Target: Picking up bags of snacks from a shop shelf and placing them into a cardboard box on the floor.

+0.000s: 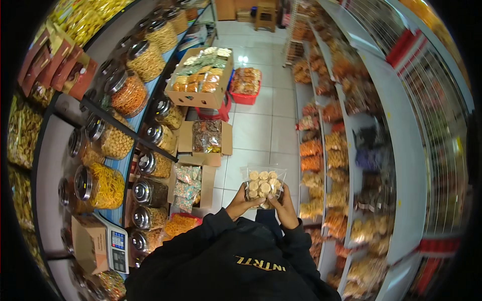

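A clear plastic bag of round, pale biscuits [263, 182] is held between both hands, in front of my body over the aisle. My left hand [241, 201] grips its left lower edge, with the thumb across the front. On the right lower edge is my right hand [284, 203], its thumb also pressed on the front of the bag. The other fingers are mostly hidden behind the bag. The biscuits show in rows through the clear front, and the bag's top edge points away from me.
Snack jars [99, 186] and a weighing scale [118, 248] line the left shelves. Open cartons of bagged snacks [203, 98] and a red basket [244, 98] stand along the tiled floor [250, 129]. Shelves of snack bags [335, 192] run close on the right.
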Available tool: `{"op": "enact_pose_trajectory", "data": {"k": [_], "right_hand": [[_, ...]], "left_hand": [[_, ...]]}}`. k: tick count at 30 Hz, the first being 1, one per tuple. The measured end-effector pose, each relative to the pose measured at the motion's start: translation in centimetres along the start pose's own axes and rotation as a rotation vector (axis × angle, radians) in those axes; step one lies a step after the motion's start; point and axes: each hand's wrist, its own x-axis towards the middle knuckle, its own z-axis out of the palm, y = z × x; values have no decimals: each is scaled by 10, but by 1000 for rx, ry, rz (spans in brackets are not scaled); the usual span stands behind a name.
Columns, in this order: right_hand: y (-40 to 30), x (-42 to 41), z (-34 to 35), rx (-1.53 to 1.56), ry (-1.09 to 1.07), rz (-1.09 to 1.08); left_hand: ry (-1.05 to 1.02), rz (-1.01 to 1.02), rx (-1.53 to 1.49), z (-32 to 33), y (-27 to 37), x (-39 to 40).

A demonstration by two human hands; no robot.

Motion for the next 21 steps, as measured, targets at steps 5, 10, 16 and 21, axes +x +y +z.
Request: {"op": "enact_pose_trajectory", "data": {"k": [5, 10, 16, 21], "right_hand": [[-36, 120, -4, -169, -140, 50], [-79, 252, -2, -242, -401, 168], [-96, 390, 25, -388, -561, 85], [-101, 507, 51, -302, -681, 127]], "left_hand": [[213, 74, -24, -29, 35, 79], [353, 252, 54, -55, 101, 155], [395, 485, 80, -87, 161, 240], [550, 525, -226, -152, 177, 318]]}}
